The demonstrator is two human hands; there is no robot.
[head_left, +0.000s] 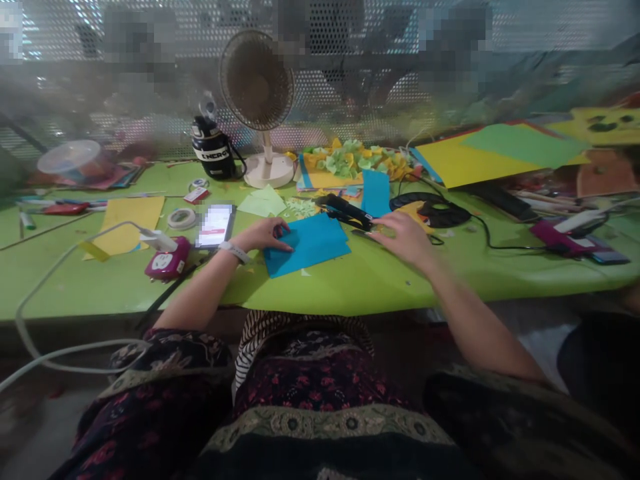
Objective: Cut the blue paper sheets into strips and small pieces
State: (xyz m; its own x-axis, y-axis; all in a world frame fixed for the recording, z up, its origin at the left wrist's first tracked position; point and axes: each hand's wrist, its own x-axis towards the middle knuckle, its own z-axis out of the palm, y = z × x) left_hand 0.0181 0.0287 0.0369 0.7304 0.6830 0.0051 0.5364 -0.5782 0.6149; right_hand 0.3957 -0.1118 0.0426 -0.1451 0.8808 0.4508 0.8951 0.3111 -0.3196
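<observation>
A sheet of blue paper (313, 245) lies on the green table in front of me. My left hand (267, 237) rests on its left edge with the fingers apart. To the right, my right hand (403, 237) is at the end of a black tool (345, 210) that looks like a hot glue gun, beside a dark, thin item (361, 233). Blur hides whether the fingers are closed on either one. A narrower blue strip (375, 192) lies behind the tool.
Behind stand a fan (267, 170) and a black bottle (214, 155). At the left are a phone (215, 227), a tape roll (181, 218) and a purple power adapter (169, 260). Cut paper pieces (357, 160) are heaped at the back; a black cable coil (440, 210) lies right.
</observation>
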